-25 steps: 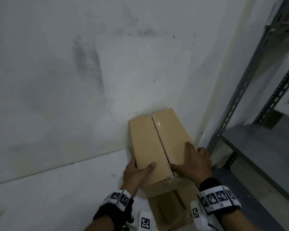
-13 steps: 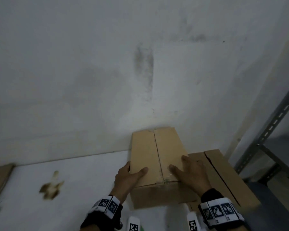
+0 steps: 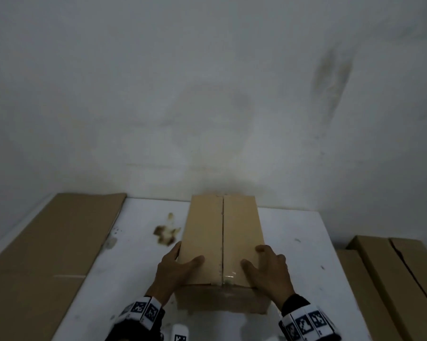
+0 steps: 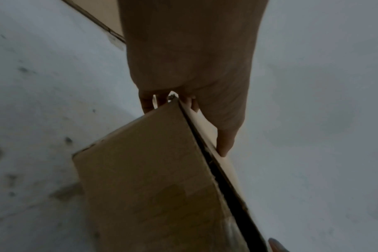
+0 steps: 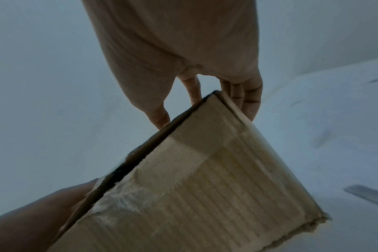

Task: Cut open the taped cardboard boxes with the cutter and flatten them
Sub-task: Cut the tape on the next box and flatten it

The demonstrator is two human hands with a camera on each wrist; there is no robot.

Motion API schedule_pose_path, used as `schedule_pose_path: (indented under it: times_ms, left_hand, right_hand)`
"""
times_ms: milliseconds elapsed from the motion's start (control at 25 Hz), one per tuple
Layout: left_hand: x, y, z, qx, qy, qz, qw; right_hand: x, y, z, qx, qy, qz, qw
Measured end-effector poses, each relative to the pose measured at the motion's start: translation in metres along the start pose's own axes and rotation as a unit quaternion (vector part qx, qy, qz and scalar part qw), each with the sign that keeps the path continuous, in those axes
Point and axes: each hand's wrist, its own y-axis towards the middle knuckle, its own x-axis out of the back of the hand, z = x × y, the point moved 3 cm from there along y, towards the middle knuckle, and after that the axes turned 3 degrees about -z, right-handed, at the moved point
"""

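Note:
A tall brown cardboard box [image 3: 222, 237] with a slit tape seam down the middle of its top is over the white table [image 3: 296, 242], its far end near the wall. My left hand [image 3: 175, 271] grips its near left edge, thumb on top and fingers down the side. On the near right edge my right hand [image 3: 269, 271] holds it the same way. The left wrist view shows the box [image 4: 151, 179] under my left hand [image 4: 190, 59]. In the right wrist view clear tape crosses the box [image 5: 205, 179] below my right hand [image 5: 179, 51]. No cutter is in view.
Flattened cardboard sheets [image 3: 55, 242] lie along the table's left side. More cardboard boxes [image 3: 392, 279] are stacked off the table's right edge. A brown stain [image 3: 165, 233] marks the tabletop left of the box. A white wall [image 3: 207, 94] stands close behind.
Both hands have carried the box leftward, away from the metal shelf and the other boxes, to over the middle of the white table. Their grip on it is unchanged.

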Motion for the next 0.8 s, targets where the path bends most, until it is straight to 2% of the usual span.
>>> schedule_pose_path:
  times_ms: [200, 360, 520, 680, 800]
  left_hand:
    - [0.021, 0.001, 0.051, 0.015, 0.072, 0.007, 0.997]
    - [0.023, -0.003, 0.066, 0.021, 0.115, 0.007, 0.993]
    - [0.020, -0.009, 0.049, -0.004, 0.137, 0.007, 0.991]
    - [0.029, 0.005, 0.031, -0.021, 0.119, 0.031, 0.992]
    - [0.038, 0.022, 0.015, 0.028, 0.047, 0.037, 0.998]
  right_hand:
    - [-0.041, -0.022, -0.004, -0.016, -0.009, 0.038, 0.999]
    - [-0.048, -0.034, -0.014, -0.003, 0.021, 0.023, 1.000]
    - [-0.041, -0.035, -0.024, 0.001, 0.083, -0.008, 0.997]
    - [-0.025, -0.022, -0.021, -0.036, 0.106, -0.029, 0.993]
    - [-0.019, 0.004, -0.017, -0.074, 0.096, -0.022, 0.992]
